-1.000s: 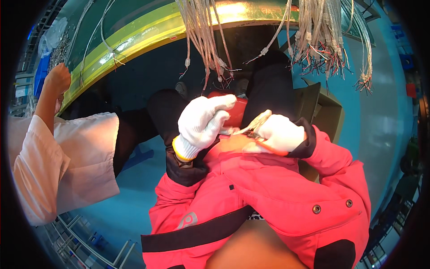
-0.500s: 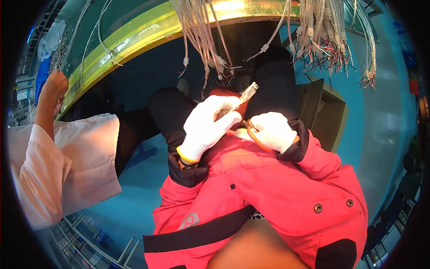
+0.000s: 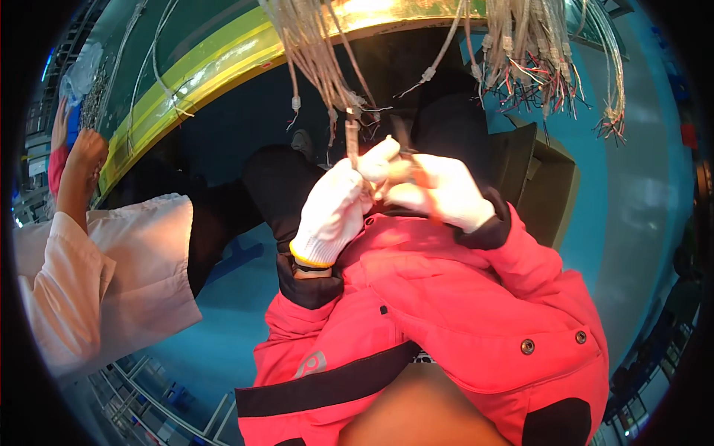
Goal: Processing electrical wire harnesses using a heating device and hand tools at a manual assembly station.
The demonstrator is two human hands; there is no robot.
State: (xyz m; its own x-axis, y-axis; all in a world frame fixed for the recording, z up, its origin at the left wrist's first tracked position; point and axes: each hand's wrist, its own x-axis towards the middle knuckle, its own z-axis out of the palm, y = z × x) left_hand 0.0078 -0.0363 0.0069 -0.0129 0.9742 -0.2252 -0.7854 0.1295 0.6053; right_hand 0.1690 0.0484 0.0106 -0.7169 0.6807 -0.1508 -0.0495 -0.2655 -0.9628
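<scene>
1. White knitted glove on the left hand [image 3: 338,212], pinching a thin pale tube-like wire end [image 3: 351,137] upright, just below the hanging bundle of beige wires [image 3: 312,52].
2. Right hand [image 3: 439,189], also white-gloved, touches the left hand's fingertips; what it grips cannot be told.
3. Co-worker's white sleeve [image 3: 104,275], well left of the bundle, beside the green surface with a yellow edge [image 3: 193,63].

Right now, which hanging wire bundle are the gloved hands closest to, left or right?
The left bundle of beige wires: its ends hang just above the white-gloved left hand and right hand. The right bundle with red-tipped wires hangs farther off to the right.
</scene>
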